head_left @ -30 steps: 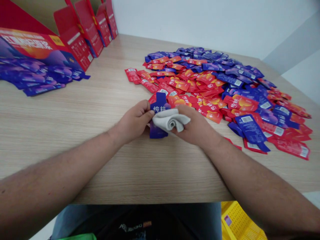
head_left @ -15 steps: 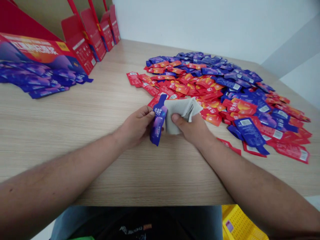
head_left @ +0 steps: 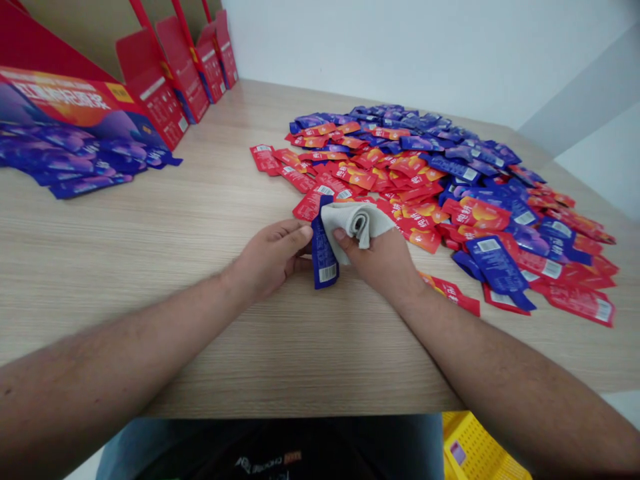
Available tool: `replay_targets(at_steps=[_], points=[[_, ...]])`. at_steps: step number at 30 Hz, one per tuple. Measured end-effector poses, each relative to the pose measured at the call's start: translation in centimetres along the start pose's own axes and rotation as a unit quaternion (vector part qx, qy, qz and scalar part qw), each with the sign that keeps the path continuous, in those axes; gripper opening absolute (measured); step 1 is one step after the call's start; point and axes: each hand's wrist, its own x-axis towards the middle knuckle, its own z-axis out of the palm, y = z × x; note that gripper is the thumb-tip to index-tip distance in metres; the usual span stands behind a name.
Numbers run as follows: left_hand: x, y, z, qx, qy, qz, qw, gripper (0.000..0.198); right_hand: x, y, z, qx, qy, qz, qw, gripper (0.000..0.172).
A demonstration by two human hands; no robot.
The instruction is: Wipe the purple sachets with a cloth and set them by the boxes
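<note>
Between my two hands is a purple sachet (head_left: 325,257), upright, its barcode side facing me. My left hand (head_left: 273,257) pinches the sachet's left edge between thumb and fingers. A folded grey-white cloth (head_left: 345,220) is gripped in my right hand (head_left: 377,257), thumb on top, and lies against the sachet's upper right part. The right fingers are mostly hidden behind the cloth. Just beyond my hands spreads a large pile of red sachets (head_left: 355,175) and purple sachets (head_left: 493,263).
At the left, a row of purple sachets (head_left: 95,160) lies before an open red display box (head_left: 65,97). More red boxes (head_left: 177,63) stand behind it. A white wall (head_left: 375,53) borders the wooden table (head_left: 210,167). A yellow crate (head_left: 475,447) sits below the front edge.
The purple sachet has turned from its printed front to its barcode side. The cloth has shifted and curled, now overlapping the sachet's upper part. Both hands stay close together.
</note>
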Motion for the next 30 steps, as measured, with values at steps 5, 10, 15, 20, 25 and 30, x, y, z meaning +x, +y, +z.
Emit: replay_targets(at_steps=[5,10,15,20,25,30], points=[[0.3,-0.5,-0.4,0.136,0.049,0.025,0.989,0.017,-0.1,-0.3,-0.2,-0.022,-0.008,-0.003,1.000,0.031],[0.5,-0.3,-0.8,0.181,0.046,0.037,0.982,0.017,-0.4,-1.0,-0.8,-0.059,-0.125,-0.054,0.989,0.025],[0.3,0.0,-0.8,0.238,0.007,0.047,0.970,0.016,0.0,-0.7,-1.3,-0.081,-0.071,-0.052,0.993,0.019],[0.2,0.1,-0.7,0.212,0.015,0.025,0.977,0.016,-0.1,-0.8,-1.2,-0.061,-0.133,-0.067,0.987,0.023],[0.1,0.0,-0.6,0.207,0.028,0.023,0.978,0.019,0.0,-0.6,-1.3,-0.078,-0.094,-0.051,0.991,0.025],[0.0,0.0,-0.6,0.200,0.017,0.024,0.979,0.018,0.1,-0.4,-1.6,-0.060,-0.107,-0.047,0.991,0.029]])
